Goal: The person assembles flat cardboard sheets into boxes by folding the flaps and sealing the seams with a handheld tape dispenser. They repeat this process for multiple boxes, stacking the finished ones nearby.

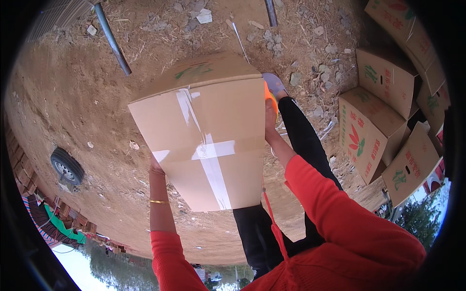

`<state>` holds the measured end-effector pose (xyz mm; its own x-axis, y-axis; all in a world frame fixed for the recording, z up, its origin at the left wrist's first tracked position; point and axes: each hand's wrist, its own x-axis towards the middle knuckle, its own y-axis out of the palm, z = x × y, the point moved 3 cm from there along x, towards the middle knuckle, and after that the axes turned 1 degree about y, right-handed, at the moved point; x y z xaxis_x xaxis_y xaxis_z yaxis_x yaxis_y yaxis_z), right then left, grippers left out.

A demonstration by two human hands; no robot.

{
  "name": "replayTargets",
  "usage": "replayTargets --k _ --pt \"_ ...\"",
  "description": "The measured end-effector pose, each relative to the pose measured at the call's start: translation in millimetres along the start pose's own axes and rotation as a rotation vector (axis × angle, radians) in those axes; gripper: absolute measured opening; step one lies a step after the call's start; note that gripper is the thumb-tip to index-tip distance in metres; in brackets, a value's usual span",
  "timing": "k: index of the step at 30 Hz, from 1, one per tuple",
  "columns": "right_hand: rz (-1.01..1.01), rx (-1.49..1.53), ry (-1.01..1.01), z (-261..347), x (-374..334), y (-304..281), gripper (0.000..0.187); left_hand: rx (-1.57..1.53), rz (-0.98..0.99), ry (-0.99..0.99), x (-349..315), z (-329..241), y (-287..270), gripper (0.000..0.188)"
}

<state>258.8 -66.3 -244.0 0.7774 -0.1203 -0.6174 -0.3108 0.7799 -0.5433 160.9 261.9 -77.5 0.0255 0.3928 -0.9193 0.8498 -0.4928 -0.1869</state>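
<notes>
A large brown cardboard box (194,126) is held up in front of me, with strips of whitish tape (211,150) crossing on the face toward me. Green print shows on its far side. My left hand (156,165) grips the box's left side; its fingers are hidden behind the cardboard. On the opposite side my right hand (270,116) holds the box near its upper right corner. A bright orange curved item (272,98) shows at the right hand, partly hidden; its kind cannot be made out.
Several printed cardboard boxes (374,128) are piled on the right. Metal poles (112,39) stand at the far side of the dirt ground (107,116). A tire on a wheel (67,166) lies to the left. My leg in black trousers (306,131) extends beside the box.
</notes>
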Motion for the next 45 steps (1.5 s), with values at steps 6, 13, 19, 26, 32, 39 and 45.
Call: replayTargets --k 6,13,19,26,32,39,45 --pt "0.076 -0.010 0.036 -48 19 21 0.043 0.028 0.120 0.004 22 22 -26 0.067" --pt "0.263 -0.300 -0.041 -28 55 -21 0.048 0.477 0.128 0.241 77 25 -45 0.055" --pt "0.095 -0.400 -0.156 81 54 -134 0.053 0.740 -0.290 0.853 13 -30 -23 0.055" --pt "0.149 -0.207 -0.159 163 8 -196 0.046 1.434 0.027 1.252 -106 62 88 0.068" --pt "0.385 -0.163 -0.309 246 -75 -201 0.047 1.307 -0.015 1.142 -119 60 54 0.069" --pt "0.830 -0.411 -0.464 272 -165 -177 0.068 0.367 0.096 0.873 -175 45 5 0.046" --pt "1.063 -0.575 -0.635 259 -204 -143 0.069 -0.115 0.485 0.554 -189 51 -12 0.037"
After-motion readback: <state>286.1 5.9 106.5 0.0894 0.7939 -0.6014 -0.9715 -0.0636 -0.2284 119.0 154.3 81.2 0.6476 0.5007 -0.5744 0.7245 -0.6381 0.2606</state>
